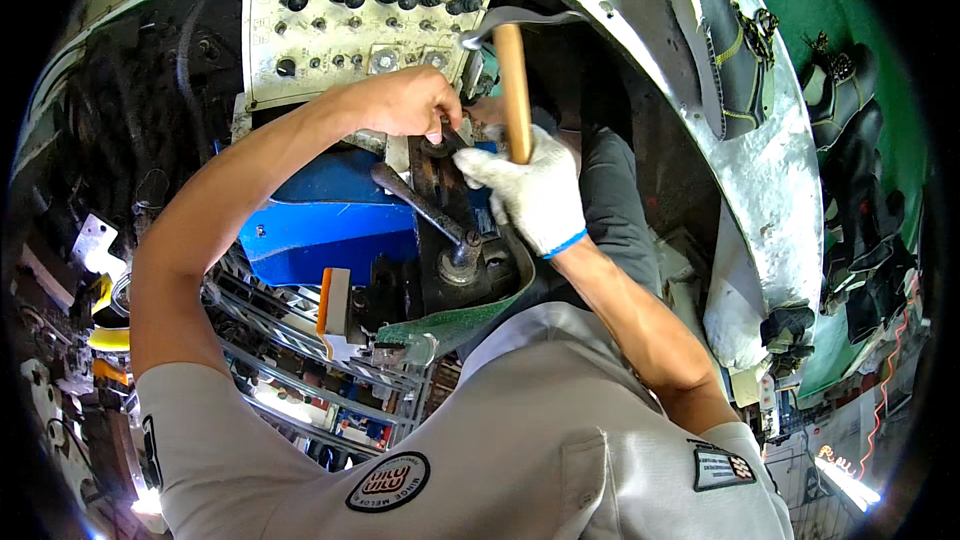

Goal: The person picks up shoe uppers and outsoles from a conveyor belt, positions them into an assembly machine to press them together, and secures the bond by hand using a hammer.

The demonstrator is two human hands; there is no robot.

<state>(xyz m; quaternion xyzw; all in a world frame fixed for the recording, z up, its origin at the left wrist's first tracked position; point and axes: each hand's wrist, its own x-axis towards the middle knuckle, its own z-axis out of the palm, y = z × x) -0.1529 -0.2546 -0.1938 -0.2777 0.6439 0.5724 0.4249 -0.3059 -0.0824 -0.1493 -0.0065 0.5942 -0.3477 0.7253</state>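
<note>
My left hand (412,105), bare, is bent down below the control panel with its fingers pinched together at a dark metal machine part. What lies between those fingertips is hidden. My right hand (535,190) wears a white knit glove with a blue cuff. It grips a hammer (515,90) by its light wooden handle, the curved metal head up beside the panel's right edge. The gloved thumb side is close to my left fingertips. Just below both hands, a metal lever handle (430,208) slants across to a round bolted pivot (460,265).
A pale control panel (370,35) with black knobs stands at the far side. Below it hangs a blue tray (325,240). To the right curves a metal shelf (765,190) carrying a black shoe (738,70); more dark shoes (850,90) lie beyond. A wire rack (330,380) stands lower left.
</note>
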